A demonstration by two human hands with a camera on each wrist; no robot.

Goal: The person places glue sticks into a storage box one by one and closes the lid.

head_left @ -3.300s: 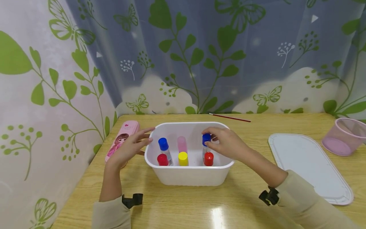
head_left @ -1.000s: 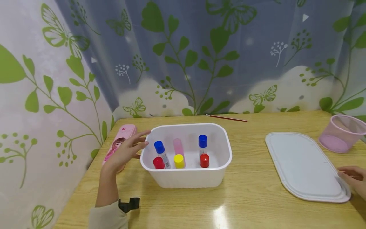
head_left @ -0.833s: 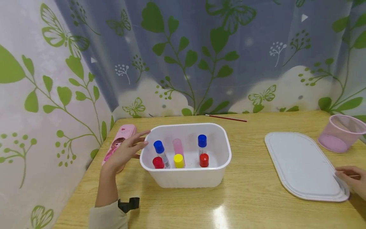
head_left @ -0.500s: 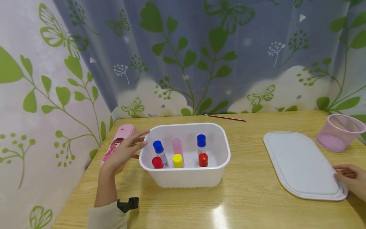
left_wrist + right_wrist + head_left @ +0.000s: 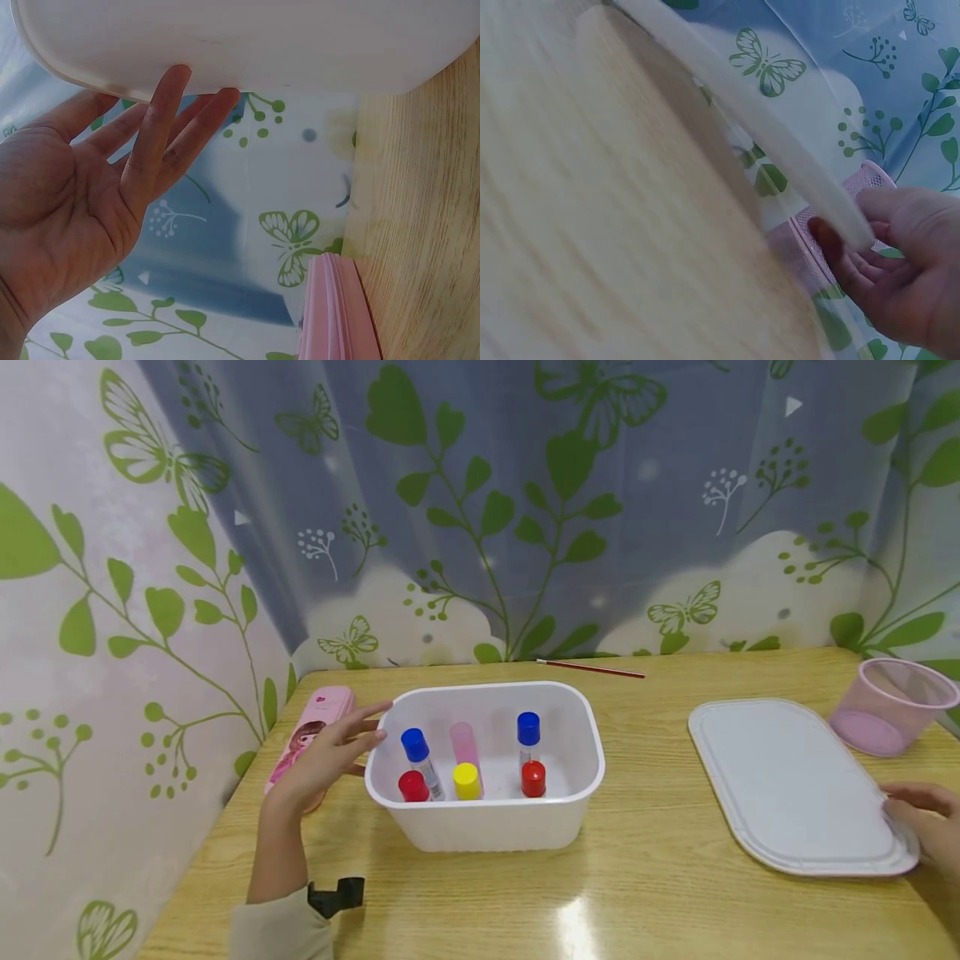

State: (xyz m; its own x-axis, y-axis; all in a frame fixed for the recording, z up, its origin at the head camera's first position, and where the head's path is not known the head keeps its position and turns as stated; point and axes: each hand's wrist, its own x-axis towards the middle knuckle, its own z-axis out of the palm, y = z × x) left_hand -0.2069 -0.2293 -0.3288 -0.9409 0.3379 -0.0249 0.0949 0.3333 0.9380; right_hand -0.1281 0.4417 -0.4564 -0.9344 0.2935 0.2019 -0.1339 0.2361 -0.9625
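Note:
A white plastic bin (image 5: 491, 827) stands on the table. Inside are several capped tubes: two with blue caps (image 5: 528, 727), two with red caps (image 5: 533, 779), one with a yellow cap (image 5: 467, 782), and a pink tube (image 5: 464, 743). My left hand (image 5: 322, 764) touches the bin's left end with extended fingers; the left wrist view shows fingertips against the white wall (image 5: 300, 45). At the far right, my right hand (image 5: 930, 827) pinches the near right edge of a flat white lid (image 5: 795, 785). In the right wrist view, thumb and fingers hold that lid's rim (image 5: 795, 161), raised off the table there.
A pink pencil case (image 5: 318, 718) lies left of the bin, partly behind my left hand. A thin red paintbrush (image 5: 592, 668) lies along the table's back edge. Behind the lid stands a pink mesh cup (image 5: 873, 727). A patterned curtain (image 5: 465, 527) hangs behind the table (image 5: 645, 877).
My right hand has left the blue-capped tube in the bin and moved right to the lid, gripping its edge. The lid's near end has just risen slightly. My left hand stays at the bin.

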